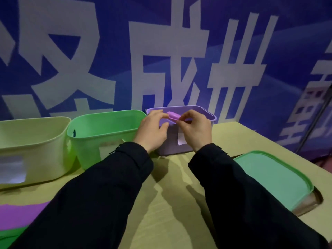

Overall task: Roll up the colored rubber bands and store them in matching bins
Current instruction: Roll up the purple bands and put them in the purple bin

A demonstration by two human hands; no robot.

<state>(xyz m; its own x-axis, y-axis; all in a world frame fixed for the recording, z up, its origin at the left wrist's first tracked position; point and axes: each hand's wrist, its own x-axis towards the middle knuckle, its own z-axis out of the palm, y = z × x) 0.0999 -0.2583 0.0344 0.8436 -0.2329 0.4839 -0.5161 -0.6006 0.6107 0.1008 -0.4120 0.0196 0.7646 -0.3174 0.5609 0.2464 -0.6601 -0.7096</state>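
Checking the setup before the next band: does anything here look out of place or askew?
Nothing is spilled or damaged. One oddity: the white label on the purple bin hangs crooked. Both hands hold the rolled purple band over that matching bin, so the sorting itself looks right.

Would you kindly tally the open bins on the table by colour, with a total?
Yellow bin: 1
Green bin: 1
Purple bin: 1
Total: 3
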